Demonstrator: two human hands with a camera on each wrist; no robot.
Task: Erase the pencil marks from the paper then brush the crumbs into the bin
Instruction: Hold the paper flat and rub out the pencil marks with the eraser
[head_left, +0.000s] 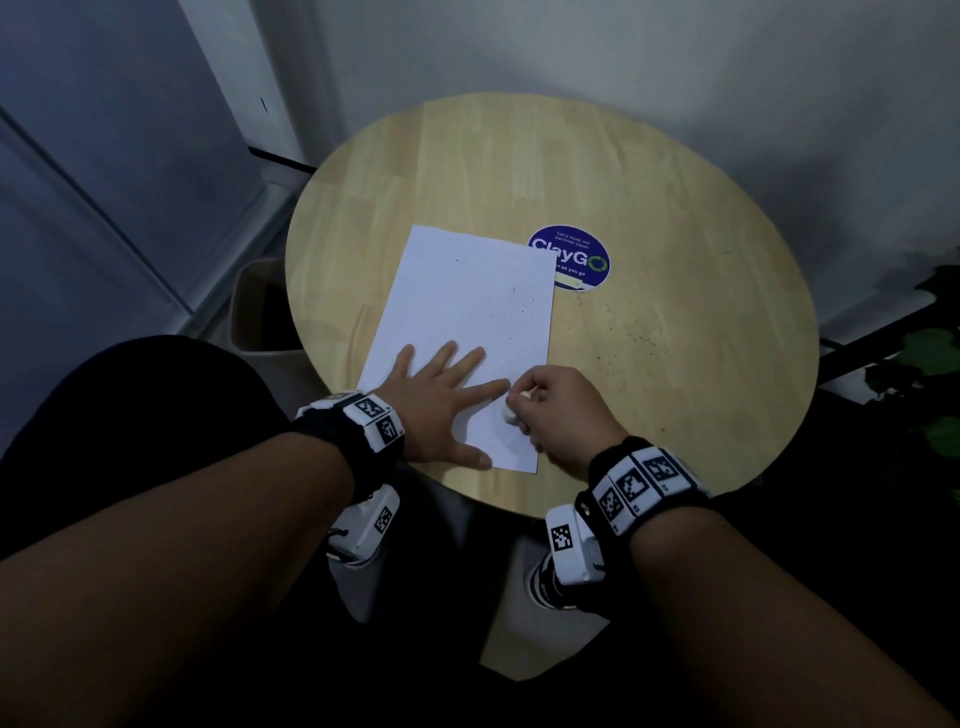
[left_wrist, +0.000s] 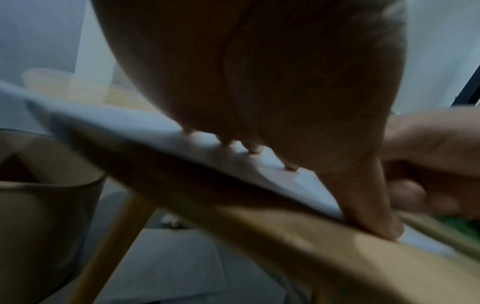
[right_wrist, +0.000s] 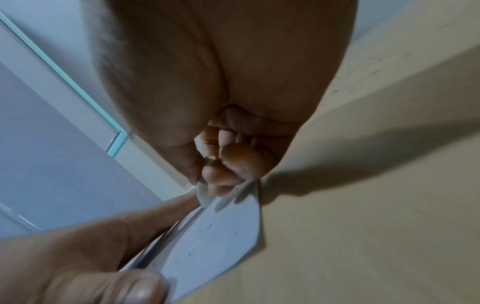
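Note:
A white sheet of paper (head_left: 467, 312) lies on the round wooden table (head_left: 675, 234), with dark eraser crumbs (head_left: 522, 306) scattered near its right edge. My left hand (head_left: 441, 395) lies flat on the paper's near end, fingers spread and straight. My right hand (head_left: 550, 410) pinches a small white eraser (head_left: 508, 413) and presses it onto the paper beside the left index finger. In the right wrist view the eraser (right_wrist: 203, 195) shows below the curled fingertips (right_wrist: 221, 170), touching the paper (right_wrist: 221, 236). The left wrist view shows my left hand (left_wrist: 259, 102) pressed on the sheet (left_wrist: 116, 123).
A beige bin (head_left: 260, 306) stands on the floor left of the table, also seen in the left wrist view as a bin (left_wrist: 46, 205) below the table edge. A blue round sticker (head_left: 571, 260) lies beside the paper. More crumbs (head_left: 639, 338) dot the wood on the right. Green leaves (head_left: 935, 364) at far right.

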